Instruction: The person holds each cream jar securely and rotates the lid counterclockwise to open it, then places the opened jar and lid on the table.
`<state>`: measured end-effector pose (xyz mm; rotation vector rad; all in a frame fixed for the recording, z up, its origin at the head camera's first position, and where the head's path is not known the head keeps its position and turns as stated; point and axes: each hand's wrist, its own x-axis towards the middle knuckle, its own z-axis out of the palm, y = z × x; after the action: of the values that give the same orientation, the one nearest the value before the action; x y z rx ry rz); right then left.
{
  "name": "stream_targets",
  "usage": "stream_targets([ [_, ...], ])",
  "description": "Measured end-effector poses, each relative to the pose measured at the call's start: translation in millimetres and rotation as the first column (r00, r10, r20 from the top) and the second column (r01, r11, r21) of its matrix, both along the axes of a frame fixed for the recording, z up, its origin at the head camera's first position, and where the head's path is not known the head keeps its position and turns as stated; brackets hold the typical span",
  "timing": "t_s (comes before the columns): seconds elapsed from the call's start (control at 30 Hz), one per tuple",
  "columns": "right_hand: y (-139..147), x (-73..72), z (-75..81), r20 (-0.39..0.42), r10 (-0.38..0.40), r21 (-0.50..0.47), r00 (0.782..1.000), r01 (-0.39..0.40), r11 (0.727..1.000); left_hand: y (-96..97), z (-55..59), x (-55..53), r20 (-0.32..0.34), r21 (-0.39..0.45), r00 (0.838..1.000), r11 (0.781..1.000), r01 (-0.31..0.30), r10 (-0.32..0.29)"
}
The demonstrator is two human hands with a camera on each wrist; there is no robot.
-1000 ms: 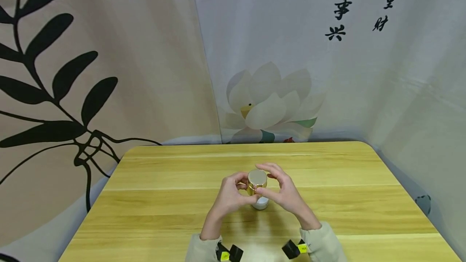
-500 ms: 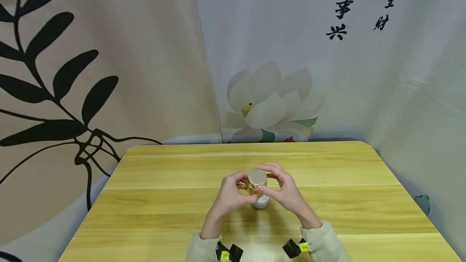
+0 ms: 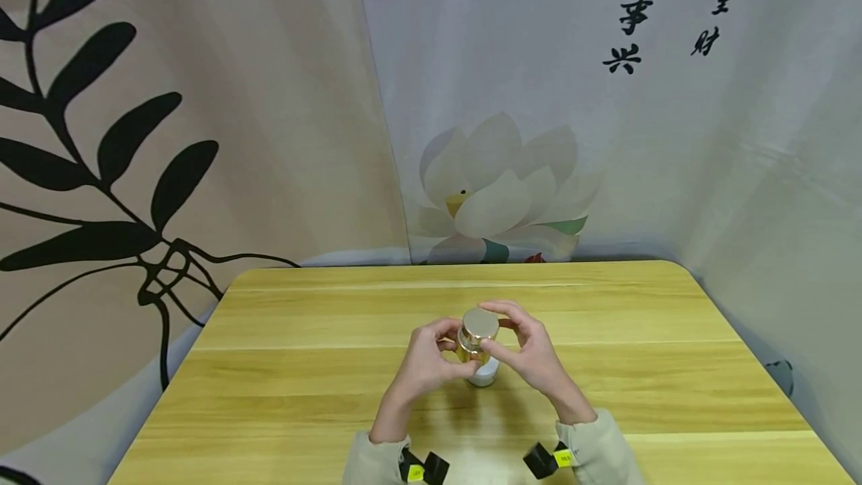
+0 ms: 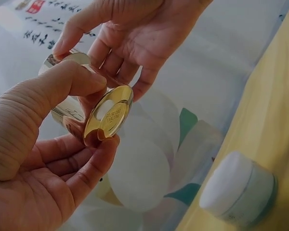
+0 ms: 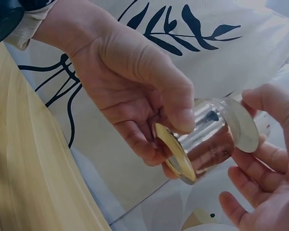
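A shiny gold cylindrical container (image 3: pixel 480 324) with a flat round top is held above the table between both hands. My left hand (image 3: pixel 431 358) pinches its lower part between thumb and fingers. The left wrist view shows its gold round base (image 4: pixel 115 108) with small stamped print. Around the upper end, my right hand (image 3: pixel 530 354) curls thumb and fingers. The right wrist view shows the mirror-like side (image 5: pixel 209 142) between the hands. I cannot tell whether top and lower part are separate pieces. A small white lidded jar (image 3: pixel 484 375) stands just below the container in the head view.
The light wooden table (image 3: pixel 303 395) stretches on all sides of the hands. Behind it hangs a printed curtain (image 3: pixel 289 96) with black leaves, a pale lotus and black characters. A black camera block (image 3: pixel 437 468) sits at each wrist.
The gold container's top has moved slightly up and to the right, and now leans that way. My right fingers have shifted with it, while my left hand stays in place.
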<state>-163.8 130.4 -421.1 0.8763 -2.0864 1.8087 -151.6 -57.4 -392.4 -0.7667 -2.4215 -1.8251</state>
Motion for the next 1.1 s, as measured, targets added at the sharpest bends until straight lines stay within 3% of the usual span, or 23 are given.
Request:
stream_targets([
  [0.1, 0, -0.3, 0.2, -0.01, 0.001, -0.04, 1.0, -0.001, 0.999, -1.0, -0.7, 0.2, 0.01, 0.011, 1.0, 1.0, -0.001, 0.001],
  [0.33, 6, 1.0, 2.8, -0.016, -0.014, -0.107, 1.0, 0.013, 0.994, -2.9, -35.8, -16.8, 0.014, 0.043, 1.0, 0.999, -0.016, 0.016],
  [0.57, 17, 4.0, 1.6, -0.016, -0.045, -0.144, 0.999, 0.042, 0.989, -7.4, -40.3, -17.9, 0.0, 0.053, 0.999, 0.998, -0.046, 0.046],
  [0.73, 26, 6.0, 0.5, -0.021, -0.049, -0.154, 0.999, 0.045, 0.987, -10.7, -37.1, -15.8, 0.039, 0.035, 0.996, 0.996, -0.077, 0.076],
  [0.97, 41, 8.6, 0.6, -0.009, -0.065, -0.142, 0.998, 0.063, 0.988, -15.8, -10.6, -3.9, 0.06, 0.017, 0.994, 0.995, -0.095, 0.094],
  [1.1, 49, 10.3, -0.2, 0.004, -0.087, -0.161, 0.996, 0.087, 0.983, -18.1, -5.1, -1.2, 0.082, 0.006, 0.992, 0.995, -0.101, 0.1],
])
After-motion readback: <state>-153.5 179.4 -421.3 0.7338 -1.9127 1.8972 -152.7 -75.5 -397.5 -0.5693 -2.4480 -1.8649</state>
